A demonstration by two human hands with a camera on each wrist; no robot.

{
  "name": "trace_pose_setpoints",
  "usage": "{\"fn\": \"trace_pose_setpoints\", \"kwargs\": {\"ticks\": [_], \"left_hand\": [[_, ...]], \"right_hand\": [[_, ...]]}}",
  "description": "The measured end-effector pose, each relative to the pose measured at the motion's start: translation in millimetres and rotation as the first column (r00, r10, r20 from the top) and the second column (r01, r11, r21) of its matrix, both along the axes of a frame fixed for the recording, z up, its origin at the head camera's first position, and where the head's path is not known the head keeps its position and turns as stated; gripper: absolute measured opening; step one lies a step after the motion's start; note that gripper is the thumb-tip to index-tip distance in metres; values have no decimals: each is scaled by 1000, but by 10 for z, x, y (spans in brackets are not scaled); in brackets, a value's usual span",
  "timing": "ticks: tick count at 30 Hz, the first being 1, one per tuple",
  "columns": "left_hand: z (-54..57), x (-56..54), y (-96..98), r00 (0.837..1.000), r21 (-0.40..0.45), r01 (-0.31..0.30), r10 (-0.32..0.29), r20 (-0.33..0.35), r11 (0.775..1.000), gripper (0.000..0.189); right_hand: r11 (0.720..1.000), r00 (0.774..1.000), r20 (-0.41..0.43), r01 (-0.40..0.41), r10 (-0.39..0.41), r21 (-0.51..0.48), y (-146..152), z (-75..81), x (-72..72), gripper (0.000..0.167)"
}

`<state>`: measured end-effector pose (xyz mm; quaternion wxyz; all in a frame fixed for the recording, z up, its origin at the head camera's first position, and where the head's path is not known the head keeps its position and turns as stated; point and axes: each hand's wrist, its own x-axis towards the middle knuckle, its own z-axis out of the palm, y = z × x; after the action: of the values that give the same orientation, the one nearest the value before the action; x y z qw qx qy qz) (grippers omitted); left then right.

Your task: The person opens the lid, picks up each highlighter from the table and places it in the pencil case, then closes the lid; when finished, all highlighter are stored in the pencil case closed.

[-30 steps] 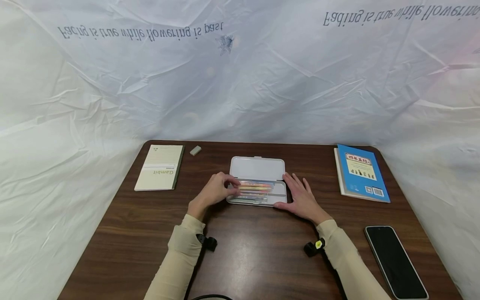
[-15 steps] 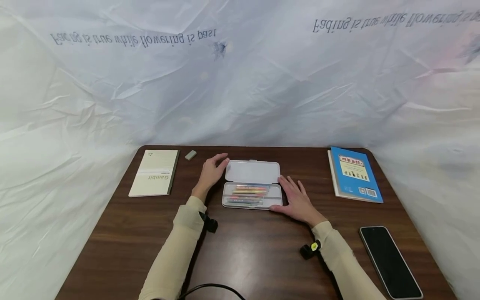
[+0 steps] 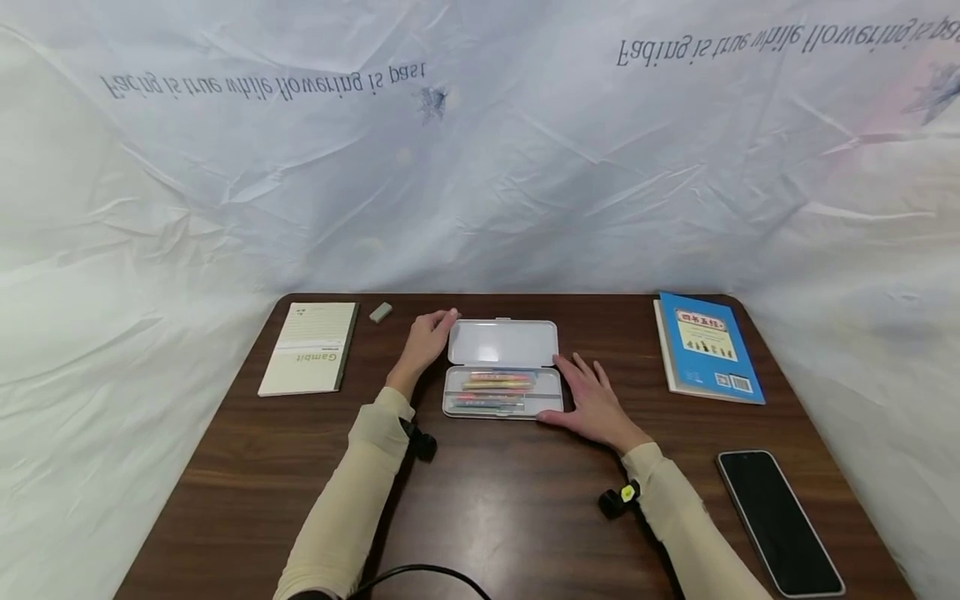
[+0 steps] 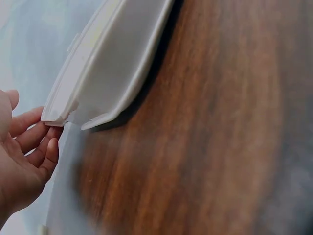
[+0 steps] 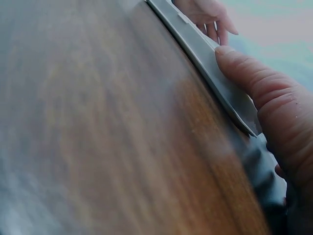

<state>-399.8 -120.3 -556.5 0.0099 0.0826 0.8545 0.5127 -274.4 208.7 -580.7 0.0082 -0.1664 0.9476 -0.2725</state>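
Note:
A flat white pencil case (image 3: 502, 416) stands unfolded at mid-table, its lid (image 3: 502, 343) laid back toward the wall. Several colourful pens (image 3: 498, 383) fill the left and middle of its divided tray. My left hand (image 3: 422, 343) grips the lid's far left corner; the left wrist view has the curled fingers (image 4: 34, 139) right at that corner. At the case's right end rests my right hand (image 3: 596, 406), fingers spread and fairly straight. In the right wrist view its thumb (image 5: 244, 71) lies against the front edge. The right fingers are mostly hidden there.
A grey-white eraser (image 3: 381, 312) and a cream notepad (image 3: 309, 348) lie at the back left. At the back right is a blue book (image 3: 711, 354), with a phone (image 3: 780, 523) nearer the front right. A black cable (image 3: 427, 568) curves along the near edge.
My left hand has moved off the pens and out to the lid's far left corner, where its thumb and fingers have drawn together. My right hand has stayed on the case's right end.

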Motion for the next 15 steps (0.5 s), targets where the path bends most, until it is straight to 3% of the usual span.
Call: {"fn": "trace_pose_setpoints", "kwargs": {"ticks": [8,15], "left_hand": [[128,267,-11,993,26,-37,40,-107,999,50],[222,624,10,964,116,-57,85,-251,992,37]], "right_hand": [[989,999,-41,5,-11,-146,20,-44,41,118],[976,996,-88,4,-24,-218,15,-8,53,136]]}}
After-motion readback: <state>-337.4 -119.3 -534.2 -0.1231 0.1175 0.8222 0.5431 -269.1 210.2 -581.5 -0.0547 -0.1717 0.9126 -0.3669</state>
